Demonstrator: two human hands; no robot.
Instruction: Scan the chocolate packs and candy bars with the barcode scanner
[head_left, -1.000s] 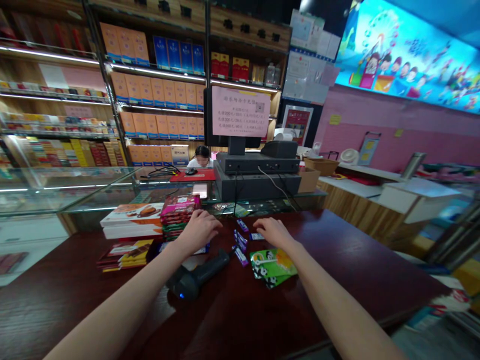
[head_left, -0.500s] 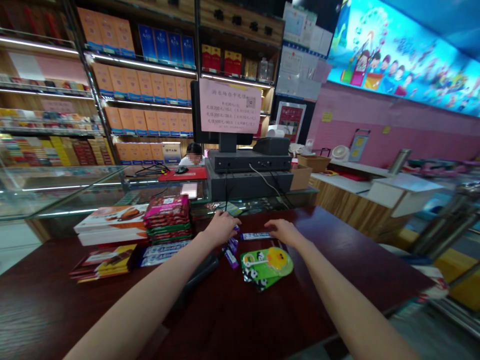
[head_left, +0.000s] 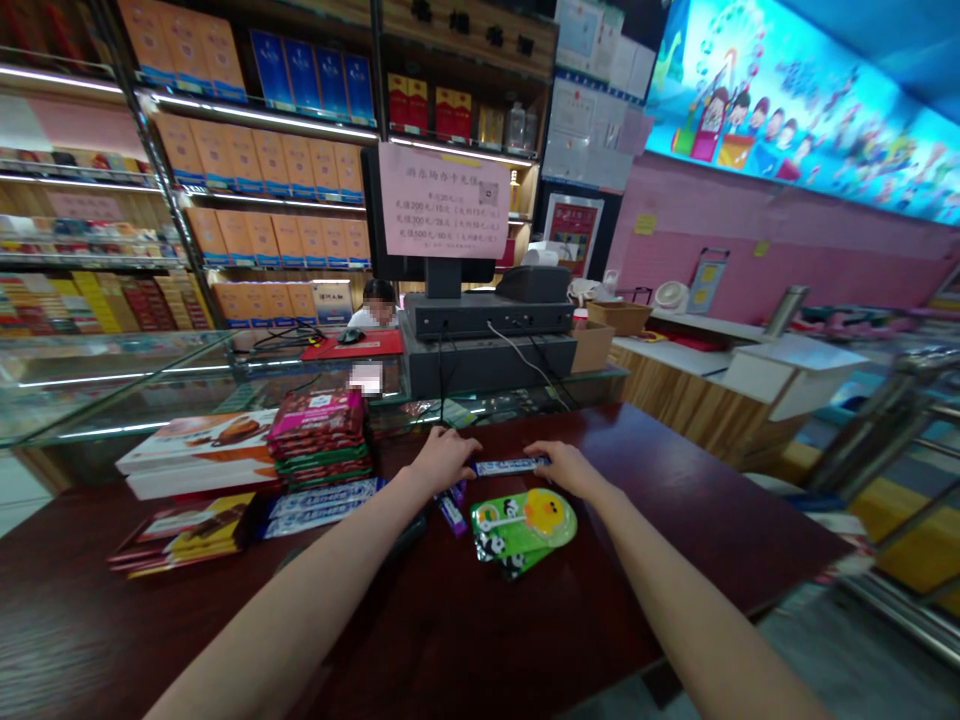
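A narrow blue-and-white snack bar [head_left: 508, 466] lies across the far part of the dark red counter [head_left: 525, 620]. My left hand [head_left: 444, 459] pinches its left end and my right hand [head_left: 566, 467] pinches its right end. Small purple bars [head_left: 452, 512] lie just under my left hand. Green and yellow cartoon packets [head_left: 523, 520] lie in front of my right hand. A dark handheld scanner [head_left: 409, 532] is mostly hidden under my left forearm.
A stack of pink and green packets [head_left: 319, 435] and flat white-orange boxes [head_left: 199, 455] stand at the left. Chocolate bars [head_left: 184, 525] and blue-white bars [head_left: 315, 503] lie nearer. A cash register with monitor [head_left: 480, 320] sits behind on the glass case. A person sits behind it.
My left hand moved right, off the blue-white bars by the stack, to the middle. Both hands closed on the ends of one blue-and-white bar. The scanner slipped under my forearm.
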